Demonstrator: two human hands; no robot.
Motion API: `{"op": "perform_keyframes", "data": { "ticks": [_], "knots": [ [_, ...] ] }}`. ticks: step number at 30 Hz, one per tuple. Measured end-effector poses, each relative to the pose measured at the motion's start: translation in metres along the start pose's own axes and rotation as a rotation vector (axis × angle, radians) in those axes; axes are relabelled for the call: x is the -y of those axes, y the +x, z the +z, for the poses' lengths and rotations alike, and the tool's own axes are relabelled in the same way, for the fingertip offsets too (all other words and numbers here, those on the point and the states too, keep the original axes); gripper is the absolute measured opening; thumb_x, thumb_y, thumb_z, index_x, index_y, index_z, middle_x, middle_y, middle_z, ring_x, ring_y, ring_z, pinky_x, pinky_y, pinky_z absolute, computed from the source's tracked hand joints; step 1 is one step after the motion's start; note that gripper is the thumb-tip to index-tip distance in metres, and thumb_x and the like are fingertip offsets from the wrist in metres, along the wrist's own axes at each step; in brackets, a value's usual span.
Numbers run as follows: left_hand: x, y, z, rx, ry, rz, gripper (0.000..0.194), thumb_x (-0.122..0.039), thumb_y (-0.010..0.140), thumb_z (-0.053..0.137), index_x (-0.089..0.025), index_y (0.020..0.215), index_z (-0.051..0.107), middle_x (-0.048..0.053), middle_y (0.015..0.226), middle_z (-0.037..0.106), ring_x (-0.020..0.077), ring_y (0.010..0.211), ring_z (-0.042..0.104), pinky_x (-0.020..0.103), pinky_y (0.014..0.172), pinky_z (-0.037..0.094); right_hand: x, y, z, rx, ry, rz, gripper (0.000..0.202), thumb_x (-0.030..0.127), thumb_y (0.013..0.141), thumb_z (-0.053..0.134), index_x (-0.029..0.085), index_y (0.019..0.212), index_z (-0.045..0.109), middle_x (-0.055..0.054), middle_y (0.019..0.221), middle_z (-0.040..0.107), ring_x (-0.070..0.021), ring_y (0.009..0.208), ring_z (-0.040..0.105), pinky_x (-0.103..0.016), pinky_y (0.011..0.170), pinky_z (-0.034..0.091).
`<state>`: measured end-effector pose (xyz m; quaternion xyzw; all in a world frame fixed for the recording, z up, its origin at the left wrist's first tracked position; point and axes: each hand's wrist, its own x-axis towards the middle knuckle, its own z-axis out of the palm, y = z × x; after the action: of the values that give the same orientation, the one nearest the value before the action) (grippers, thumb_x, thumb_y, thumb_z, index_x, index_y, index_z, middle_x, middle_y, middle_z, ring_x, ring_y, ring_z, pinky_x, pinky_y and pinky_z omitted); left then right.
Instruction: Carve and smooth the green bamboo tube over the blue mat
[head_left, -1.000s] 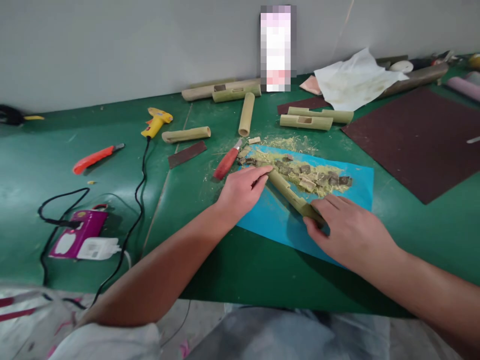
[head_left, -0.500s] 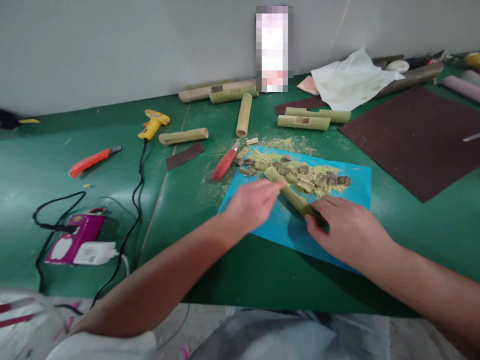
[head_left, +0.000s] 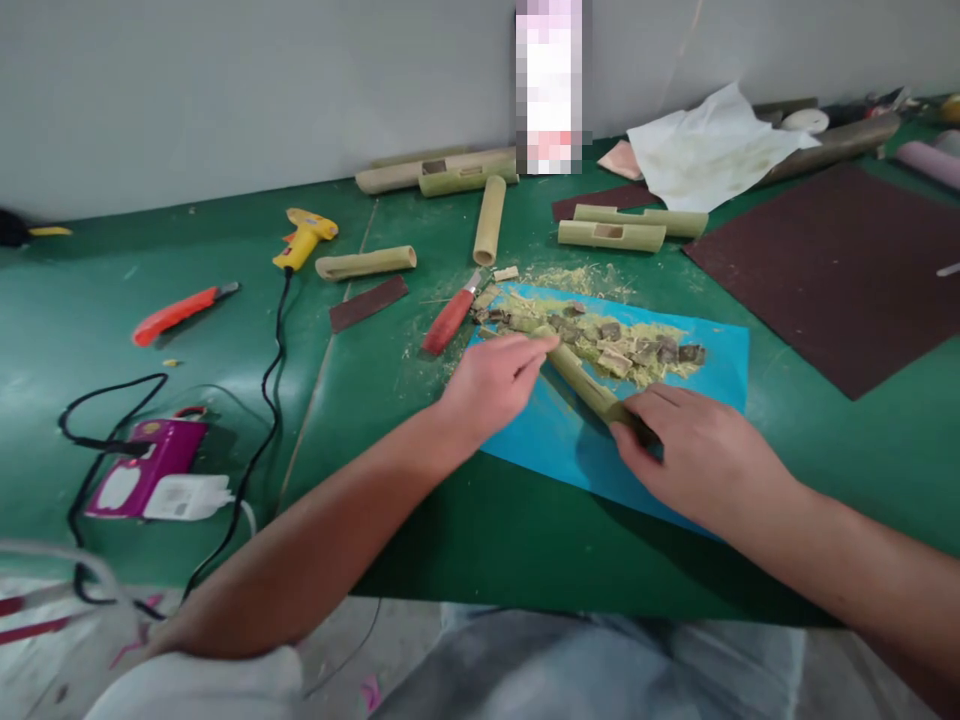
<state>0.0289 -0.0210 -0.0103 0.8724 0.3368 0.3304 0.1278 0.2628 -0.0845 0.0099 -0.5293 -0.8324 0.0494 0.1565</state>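
Note:
A pale green bamboo tube (head_left: 581,382) slants over a blue sheet (head_left: 540,440). My right hand (head_left: 694,445) wraps round its near end and holds it. At the far end, the closed fingers of my left hand (head_left: 499,385) press against the tube. Whatever may be pinched in them is hidden. Bamboo chips (head_left: 615,360) and yellowish shavings lie on the sheet just beyond the tube. A red-handled knife (head_left: 450,320) rests on the table close to my left hand.
More bamboo tubes (head_left: 611,236) lie toward the wall, some with cut slots. A large dark brown sheet (head_left: 832,270) and white cloth (head_left: 712,150) are on the right. Leftward are a yellow glue gun (head_left: 306,238), an orange utility knife (head_left: 176,315) and a purple power strip (head_left: 154,455).
My left hand has slid along the tube toward its far end, away from me. My right hand keeps its hold. The whole view has shifted slightly.

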Motion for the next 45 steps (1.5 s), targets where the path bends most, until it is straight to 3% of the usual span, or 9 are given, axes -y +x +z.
{"op": "perform_keyframes", "data": {
  "ticks": [10,15,19,23,27,31,35,39,45],
  "knots": [
    [0.01,-0.001,0.0,-0.032,0.071,-0.036,0.028,-0.018,0.106,0.054,-0.013,0.121,0.077,0.008,0.092,0.079,0.0155,0.079,0.073,0.025,0.073,0.061,0.001,0.0,0.0,0.018,0.008,0.017,0.026,0.029,0.098,0.051,0.021,0.076,0.063,-0.006,0.075,0.066,-0.0191,0.067,0.06,-0.033,0.059,0.038],
    [0.003,-0.002,-0.002,0.14,0.007,0.107,0.036,-0.017,0.109,0.044,-0.014,0.129,0.074,0.005,0.086,0.076,0.0141,0.075,0.071,0.023,0.067,0.059,0.001,0.001,-0.001,0.032,0.004,0.001,0.023,0.028,0.097,0.053,0.022,0.077,0.062,-0.006,0.074,0.065,-0.0194,0.067,0.061,-0.033,0.06,0.039],
    [0.008,0.0,-0.004,0.031,0.107,-0.054,0.031,-0.019,0.108,0.05,-0.014,0.121,0.078,0.008,0.089,0.077,0.0157,0.078,0.071,0.025,0.073,0.059,0.002,0.0,-0.001,0.002,-0.009,-0.007,0.024,0.028,0.098,0.052,0.02,0.079,0.064,-0.006,0.075,0.066,-0.0198,0.067,0.063,-0.033,0.06,0.04],
    [0.008,-0.001,-0.003,0.167,0.01,0.083,0.037,-0.019,0.109,0.044,-0.013,0.133,0.072,0.004,0.083,0.075,0.0142,0.074,0.07,0.023,0.067,0.058,0.003,0.0,-0.002,-0.006,-0.022,-0.029,0.024,0.026,0.098,0.052,0.019,0.079,0.065,-0.006,0.074,0.066,-0.0201,0.068,0.064,-0.033,0.06,0.04],
    [0.008,-0.002,-0.002,-0.018,0.082,-0.009,0.031,-0.018,0.107,0.051,-0.01,0.122,0.077,0.008,0.089,0.076,0.0159,0.078,0.072,0.025,0.072,0.06,0.002,-0.001,-0.001,0.005,-0.027,-0.014,0.025,0.028,0.099,0.052,0.02,0.08,0.065,-0.006,0.077,0.068,-0.0203,0.07,0.064,-0.034,0.061,0.041],
    [0.009,-0.001,-0.003,0.183,0.015,0.104,0.039,-0.019,0.11,0.042,-0.014,0.134,0.071,0.004,0.082,0.073,0.0148,0.071,0.069,0.023,0.064,0.058,0.0,-0.001,-0.001,0.026,-0.009,-0.011,0.024,0.028,0.098,0.052,0.02,0.079,0.064,-0.007,0.076,0.067,-0.0202,0.069,0.063,-0.033,0.06,0.04],
    [0.019,0.001,-0.005,-0.04,0.087,0.002,0.029,-0.02,0.106,0.053,-0.011,0.12,0.077,0.007,0.088,0.077,0.0148,0.076,0.071,0.024,0.072,0.06,0.0,-0.001,0.0,0.029,-0.006,0.005,0.026,0.03,0.099,0.052,0.021,0.078,0.063,-0.007,0.078,0.067,-0.0196,0.069,0.062,-0.033,0.059,0.039],
    [0.017,-0.001,-0.002,0.135,0.046,0.068,0.037,-0.018,0.109,0.045,-0.014,0.134,0.071,0.004,0.085,0.075,0.0137,0.074,0.07,0.023,0.067,0.058,0.0,-0.001,-0.001,0.048,-0.005,0.003,0.024,0.029,0.099,0.051,0.021,0.08,0.064,-0.008,0.08,0.069,-0.0207,0.071,0.063,-0.034,0.059,0.04],
    [0.01,0.001,-0.001,0.058,0.097,0.047,0.034,-0.017,0.108,0.047,-0.011,0.127,0.074,0.006,0.085,0.076,0.0145,0.074,0.07,0.024,0.069,0.058,0.002,-0.001,-0.002,0.048,-0.015,0.017,0.025,0.03,0.099,0.051,0.021,0.079,0.064,-0.007,0.077,0.067,-0.0207,0.069,0.062,-0.034,0.059,0.038]
  ]
}}
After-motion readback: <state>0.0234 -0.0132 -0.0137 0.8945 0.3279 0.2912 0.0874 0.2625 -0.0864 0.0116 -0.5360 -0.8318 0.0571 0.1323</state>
